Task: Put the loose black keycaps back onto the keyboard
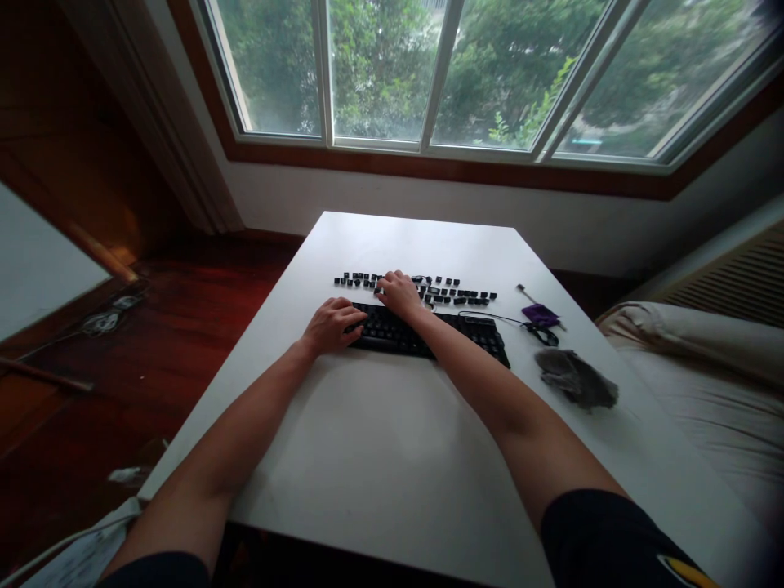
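Observation:
A black keyboard (392,331) lies across the white table. My left hand (334,325) is closed around its left end, with the fingers at the back corner and the thumb near the front. Reaching over the keyboard, my right hand (399,294) has its fingers bent together at the loose black keycaps (469,296) set out in rows behind it. A dark keycap shows at the fingertips, partly hidden. The right forearm covers part of the keyboard's middle.
A cable (490,315) runs from the keyboard to a coil (540,333) on the right. Nearby lie a purple cloth (540,315), a thin brush-like stick (524,291) and a grey rag (576,378). A window stands beyond the table (367,441), and a cushioned seat (679,367) is at right.

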